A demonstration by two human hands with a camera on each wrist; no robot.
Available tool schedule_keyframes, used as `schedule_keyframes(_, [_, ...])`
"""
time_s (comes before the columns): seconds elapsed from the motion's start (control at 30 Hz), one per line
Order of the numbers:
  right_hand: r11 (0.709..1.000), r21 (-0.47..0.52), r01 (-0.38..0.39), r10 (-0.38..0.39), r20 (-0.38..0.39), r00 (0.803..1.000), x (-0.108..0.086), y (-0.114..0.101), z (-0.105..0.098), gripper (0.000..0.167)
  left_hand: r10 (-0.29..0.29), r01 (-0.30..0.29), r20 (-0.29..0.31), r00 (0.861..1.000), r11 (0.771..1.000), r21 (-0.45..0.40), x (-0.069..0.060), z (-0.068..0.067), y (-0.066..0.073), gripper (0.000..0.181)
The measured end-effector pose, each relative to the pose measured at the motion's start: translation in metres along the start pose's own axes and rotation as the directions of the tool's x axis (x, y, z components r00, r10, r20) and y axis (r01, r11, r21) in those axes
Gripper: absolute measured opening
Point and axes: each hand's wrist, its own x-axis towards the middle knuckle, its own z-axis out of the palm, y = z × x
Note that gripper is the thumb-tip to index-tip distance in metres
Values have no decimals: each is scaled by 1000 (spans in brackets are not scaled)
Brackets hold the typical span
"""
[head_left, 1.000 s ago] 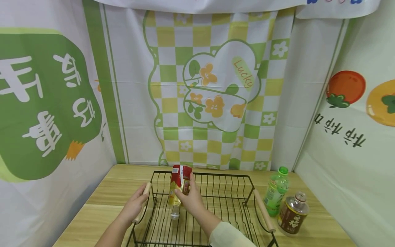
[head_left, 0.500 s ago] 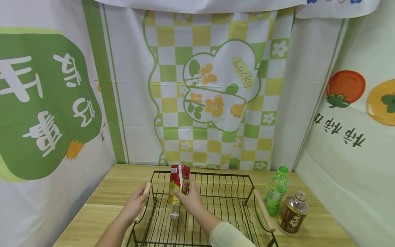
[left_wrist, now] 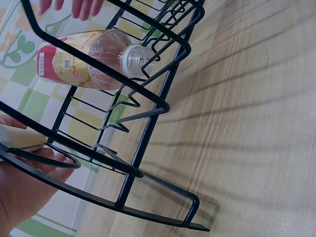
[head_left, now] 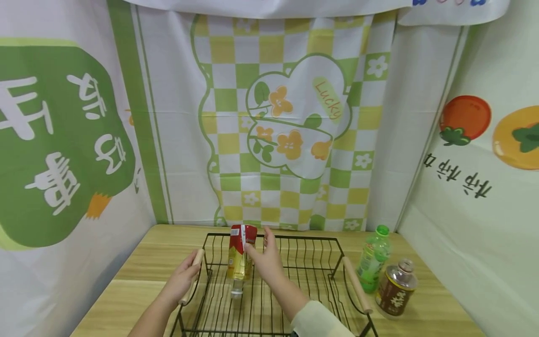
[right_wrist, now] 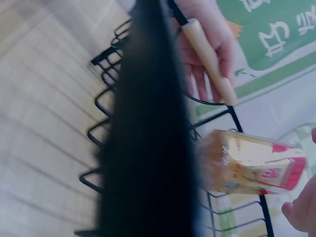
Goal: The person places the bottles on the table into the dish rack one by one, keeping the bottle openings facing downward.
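Observation:
An upside-down plastic bottle (head_left: 239, 262) with a red and gold label stands in the black wire dish rack (head_left: 290, 237), neck downward. In the left wrist view the bottle's clear neck (left_wrist: 137, 60) is among the wires. My left hand (head_left: 182, 281) grips the rack's left wooden handle (right_wrist: 210, 61). Just right of the bottle is my right hand (head_left: 269, 262), thumb and fingers spread, holding nothing. Its thumb (right_wrist: 298, 210) shows apart from the bottle in the right wrist view.
Right of the rack, on the wooden table (head_left: 126, 285), stand a green bottle (head_left: 374, 260) and an uncapped clear bottle with a brown label (head_left: 396, 290). The rack's right wooden handle (head_left: 357, 285) is beside them. Printed curtains (head_left: 294, 196) enclose the back and sides.
My right hand has let go of the bottle and moved slightly right, its fingers spreading. The bottle stays upside down in the rack. My left hand keeps its hold on the handle.

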Motion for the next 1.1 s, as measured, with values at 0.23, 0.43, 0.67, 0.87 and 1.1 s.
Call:
schedule_keyframes(0.23, [1000,-20,19,-18,20,1000,-3,-3,-21,78,3,-3,3,1000,1000,6,1,-1,-2,61])
schedule_keyframes(0.43, [992,-80,97,-91,77,993,-6,-5,-45,82,-1,1,13,1000,1000,2,-1,0,0,61])
schedule_keyframes(0.67, [982,-143,121,-111,77,991,-10,-7,-74,76,-5,5,8,1000,1000,9,-1,0,1,61])
schedule_keyframes(0.87, [969,-207,134,-124,57,991,-15,-6,-104,68,0,0,7,1000,1000,2,-1,0,2,61])
schedule_keyframes(1.1, [958,-269,104,-106,9,994,-21,-7,-142,67,-5,4,20,1000,1000,16,-1,0,3,61])
